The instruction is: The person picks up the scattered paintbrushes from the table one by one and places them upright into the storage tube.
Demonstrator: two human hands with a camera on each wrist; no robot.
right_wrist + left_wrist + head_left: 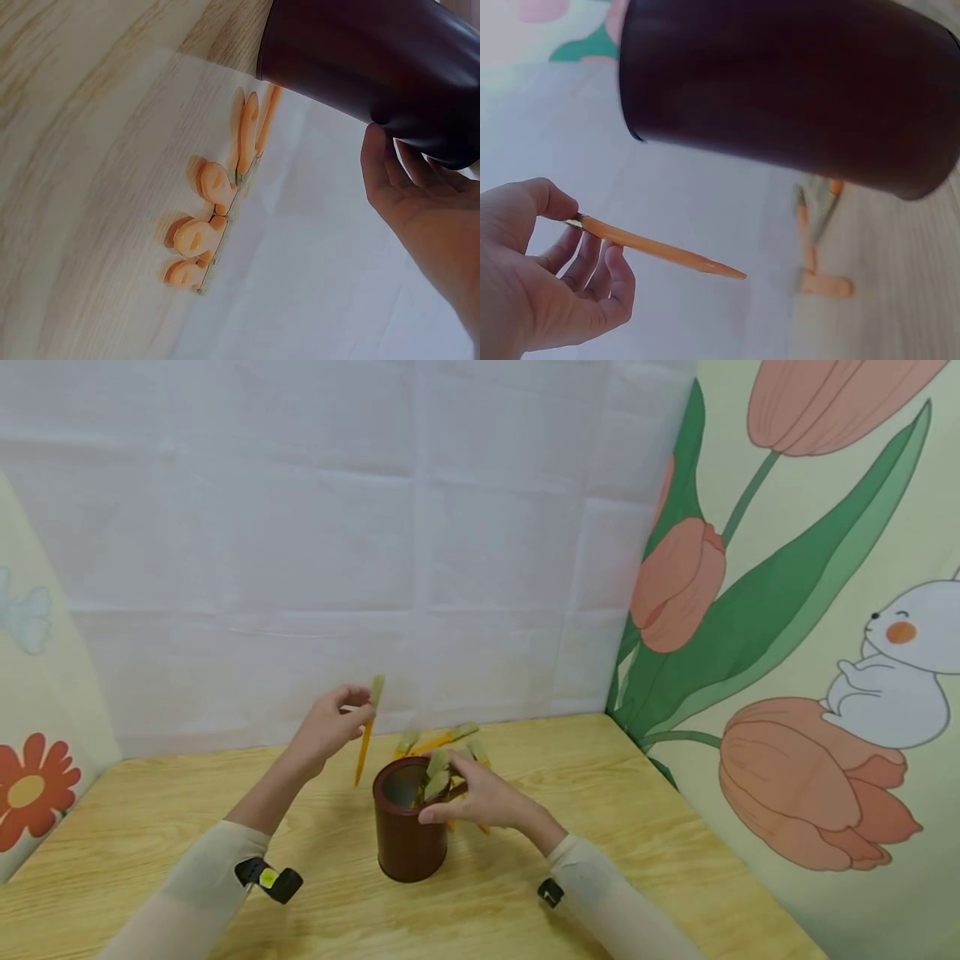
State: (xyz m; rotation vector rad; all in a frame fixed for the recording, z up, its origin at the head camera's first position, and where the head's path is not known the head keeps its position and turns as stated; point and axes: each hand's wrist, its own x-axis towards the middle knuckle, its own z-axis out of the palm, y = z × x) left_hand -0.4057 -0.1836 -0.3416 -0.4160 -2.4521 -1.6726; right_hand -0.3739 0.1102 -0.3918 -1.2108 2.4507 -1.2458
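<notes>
My left hand [328, 727] pinches an orange-handled paintbrush [656, 247] near its ferrule, between thumb and fingers. The brush is held in the air left of the pot, pale bristles up and handle tip down. A dark brown cylindrical pot [411, 843] stands upright on the table. At the pot's right side, my right hand [486, 793] grips it near the rim, with the thumb toward me and the fingers round the far side. Pale brush bristles [437, 774] rise from the pot beside those fingers. The lower parts of these brushes are hidden inside.
Several more orange-handled brushes [199, 236] lie on the wooden table [315, 902] behind and right of the pot, some with wide, short handles. A white sheet [300, 527] hangs along the table's back edge. A wall with painted tulips [787, 777] borders the right side.
</notes>
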